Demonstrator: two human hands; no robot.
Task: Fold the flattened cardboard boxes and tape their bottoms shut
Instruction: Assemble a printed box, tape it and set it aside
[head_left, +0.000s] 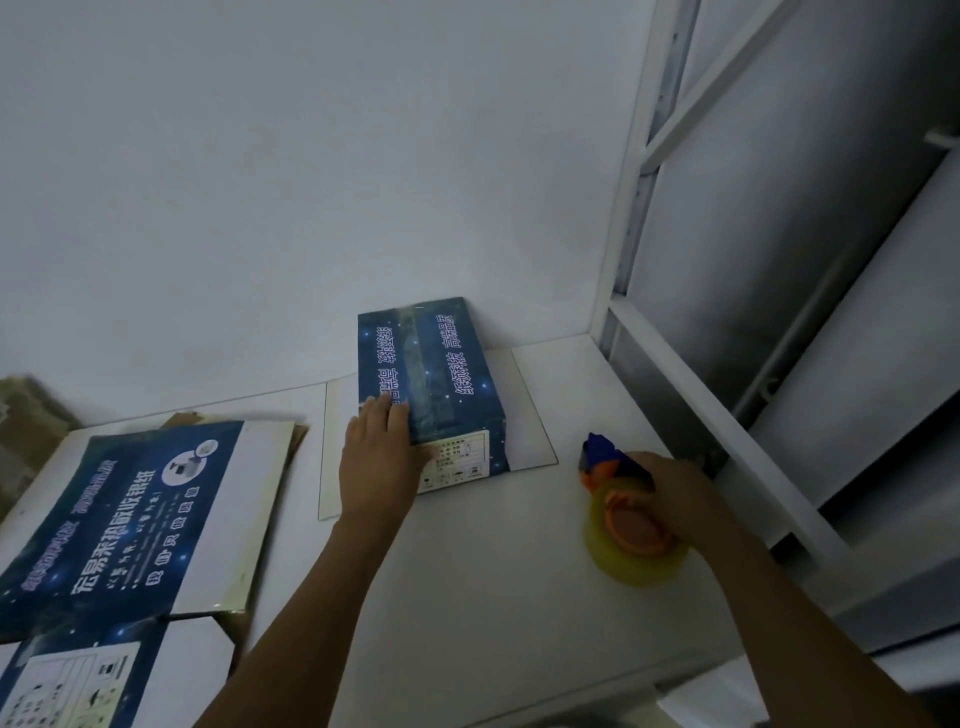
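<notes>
Folded box (447, 364): stood on the white table (493, 597) close to the back wall (311, 156), dark blue with white printed characters, and a pale label is carried on its near end.
Seam: a glossy band (422, 374) is seen running down the middle of the upward face; it appears to be tape, though the picture is too soft for certainty.
White sheet (335, 431): laid flat under the folded box, with its margins shown on either side.
Left hand (379, 457): laid on the box's near left corner.
Left fingers (387, 410): held straight and close together, pressed flat on the upward face; nothing is gripped.
Right hand (675, 493): kept to the right of the box and apart from it, with its fingers curled round the tape dispenser (618, 499).
Dispenser: orange and blue with a yellowish roll, blurred, and held just above or on the table; which cannot be told.
Flattened boxes (130, 514): stacked at the left of the table, printed side up, well apart from the dispenser.
Shelf frame (727, 415): white metal, set along the table's right edge.
</notes>
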